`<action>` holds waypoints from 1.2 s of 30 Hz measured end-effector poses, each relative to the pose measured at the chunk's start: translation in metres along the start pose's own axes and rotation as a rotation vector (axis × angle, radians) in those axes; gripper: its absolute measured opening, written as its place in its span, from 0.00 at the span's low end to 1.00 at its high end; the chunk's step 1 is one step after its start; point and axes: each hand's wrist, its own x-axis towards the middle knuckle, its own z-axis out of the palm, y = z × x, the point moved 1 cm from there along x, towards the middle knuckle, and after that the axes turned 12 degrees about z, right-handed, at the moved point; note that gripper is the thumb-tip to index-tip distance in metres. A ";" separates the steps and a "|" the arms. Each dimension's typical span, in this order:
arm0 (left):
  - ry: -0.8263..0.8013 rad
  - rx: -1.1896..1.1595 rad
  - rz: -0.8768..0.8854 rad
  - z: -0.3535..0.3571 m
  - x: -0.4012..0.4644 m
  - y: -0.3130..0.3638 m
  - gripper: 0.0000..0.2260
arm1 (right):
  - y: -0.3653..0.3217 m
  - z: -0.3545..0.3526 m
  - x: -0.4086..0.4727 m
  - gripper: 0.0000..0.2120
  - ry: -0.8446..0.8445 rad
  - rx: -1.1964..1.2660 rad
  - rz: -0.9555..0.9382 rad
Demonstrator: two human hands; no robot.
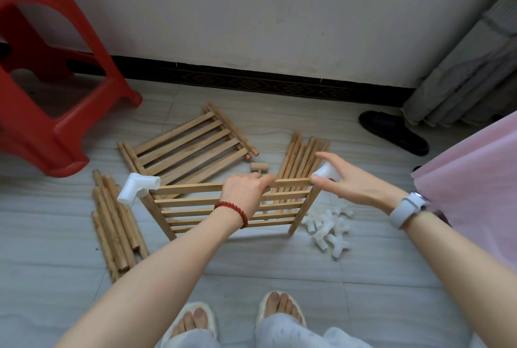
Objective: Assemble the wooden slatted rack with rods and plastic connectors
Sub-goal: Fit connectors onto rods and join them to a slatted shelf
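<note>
Gripping the top rail of an upright slatted panel (232, 208), the left hand (246, 188) has its fingers curled over the wood near the rail's middle. The right hand (347, 180) holds a white plastic connector (326, 173) at the rail's right end, thumb under it and fingers spread loosely over it; whether the connector is seated on the rail cannot be told. A second white connector (138, 187), an elbow-shaped piece, sits on the rail's left end, well to the left of the left hand.

Two slatted panels show in all: the held one, standing on the floor (251, 258) with about six slats, and a second panel (190, 146) lying flat beyond the left hand.

Rods lie in two bundles. One bundle of rods (117, 224), roughly seven, lies to the left of the left forearm. The other bundle (303, 160), about six or seven, lies beyond the two hands, partly behind the held panel. One short wooden dowel (259, 166) lies just beyond the left hand.

A loose heap of white connectors (328, 228) lies on the floor below the right hand; they overlap too much to count.

A red stool (42, 68) stands far left, and one black slipper (393, 132) lies beyond the right hand. There is no container in view.
</note>
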 end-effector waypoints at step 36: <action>0.019 0.121 -0.095 0.050 0.049 -0.088 0.29 | 0.093 0.181 0.130 0.15 0.158 -0.539 0.217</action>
